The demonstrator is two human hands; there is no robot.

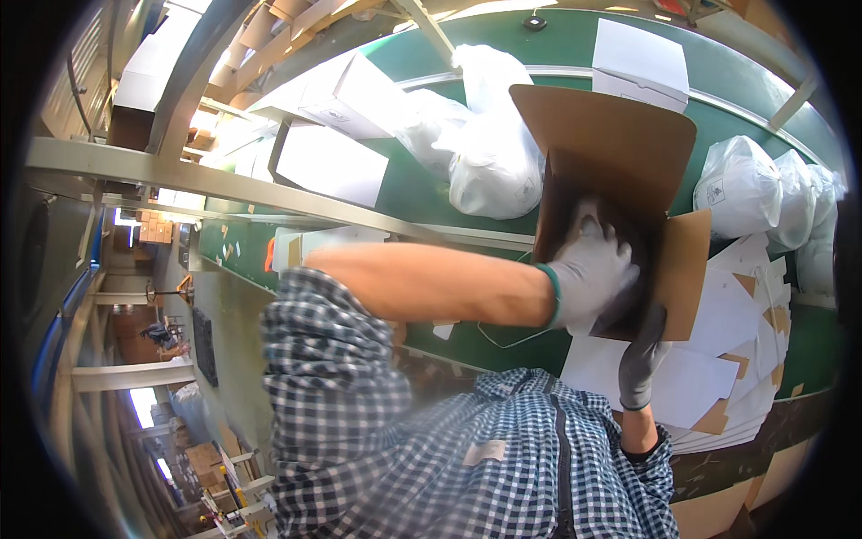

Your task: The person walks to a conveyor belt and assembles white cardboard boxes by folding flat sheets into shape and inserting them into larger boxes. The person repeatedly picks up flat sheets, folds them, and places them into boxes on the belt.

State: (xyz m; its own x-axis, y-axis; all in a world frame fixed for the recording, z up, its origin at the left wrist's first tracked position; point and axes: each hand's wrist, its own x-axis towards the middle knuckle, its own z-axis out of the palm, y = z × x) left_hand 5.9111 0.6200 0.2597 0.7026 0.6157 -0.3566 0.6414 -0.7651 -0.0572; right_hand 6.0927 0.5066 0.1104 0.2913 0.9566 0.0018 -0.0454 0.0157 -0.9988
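Note:
An open cardboard box [620, 135], brown inside with its flaps standing out, is tilted toward me above the green work surface. My left hand [593, 274], in a light glove with a green cuff, reaches into it. Its fingers are bent and a little apart in the shadow, and I see nothing in them. At the box's near right edge, my right hand [642, 364] in a darker grey glove grips the cardboard, its thumb side against the flap. Beneath and right of the box lie stacked flat white cartons [709, 314]. The bottom of the box is too dark to make out.
White filled plastic bags [494, 171] stand left of the box, more bags [741, 189] to its right. White boxes [332, 166] are at the left, another white box [639, 67] at the back. A pale metal rail [233, 184] crosses the left side.

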